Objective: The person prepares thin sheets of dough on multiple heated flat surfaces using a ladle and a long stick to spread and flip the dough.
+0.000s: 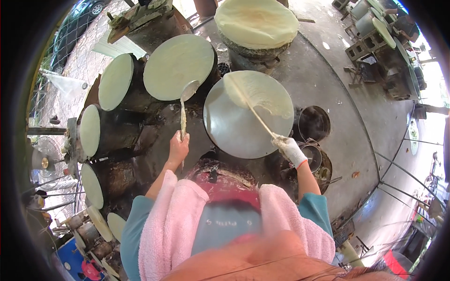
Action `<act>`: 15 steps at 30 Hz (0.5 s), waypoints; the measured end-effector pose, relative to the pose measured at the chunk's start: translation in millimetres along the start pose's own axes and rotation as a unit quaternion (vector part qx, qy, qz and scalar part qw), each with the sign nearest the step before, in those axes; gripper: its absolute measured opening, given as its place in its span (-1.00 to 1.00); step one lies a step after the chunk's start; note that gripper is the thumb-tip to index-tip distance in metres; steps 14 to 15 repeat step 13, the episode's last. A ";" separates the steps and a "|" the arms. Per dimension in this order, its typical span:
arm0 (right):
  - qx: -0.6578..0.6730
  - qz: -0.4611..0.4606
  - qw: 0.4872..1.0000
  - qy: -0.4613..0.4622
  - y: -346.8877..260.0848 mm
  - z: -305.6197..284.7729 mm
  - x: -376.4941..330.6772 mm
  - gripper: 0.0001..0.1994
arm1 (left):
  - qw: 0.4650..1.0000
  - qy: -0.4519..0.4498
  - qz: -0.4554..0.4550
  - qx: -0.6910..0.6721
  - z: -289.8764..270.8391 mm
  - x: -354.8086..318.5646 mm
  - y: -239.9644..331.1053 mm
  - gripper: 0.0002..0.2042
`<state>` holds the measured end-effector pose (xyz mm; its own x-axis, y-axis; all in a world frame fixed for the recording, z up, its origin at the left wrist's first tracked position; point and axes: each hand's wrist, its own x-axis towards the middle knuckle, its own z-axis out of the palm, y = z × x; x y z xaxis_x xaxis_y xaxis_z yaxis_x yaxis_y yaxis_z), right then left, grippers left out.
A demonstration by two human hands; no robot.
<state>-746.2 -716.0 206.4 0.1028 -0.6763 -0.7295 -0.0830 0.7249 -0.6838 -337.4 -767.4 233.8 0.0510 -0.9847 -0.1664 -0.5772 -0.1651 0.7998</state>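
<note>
My left hand [179, 148] is closed around the handle of a metal ladle [190, 91] crusted with pale batter. The ladle's bowl is over the near edge of a round batter-covered griddle [178, 65]. In my gloved right hand [289, 151] is a long thin wooden stick [259, 117], which slants up and left over another round griddle [225, 122]. Pale batter [267, 96] covers the far and upper right part of this griddle, with streaked edges; the nearer part is bare grey metal. Whether the stick's far end touches the batter is unclear.
Several more batter-covered round griddles [116, 82] stand in an arc on my left. Beyond the middle griddle, a drum holds a large pale sheet-covered round [255, 23]. Right of me are a dark round pot [314, 122] and a metal pail [311, 158]. Concrete blocks [370, 44] stand farther right.
</note>
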 end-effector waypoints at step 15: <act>-0.058 0.023 0.997 -0.051 -10.7 -14.3 14.9 -0.56 | 0.998 0.018 -0.050 0.036 -7.5 -12.2 -32.1 -0.83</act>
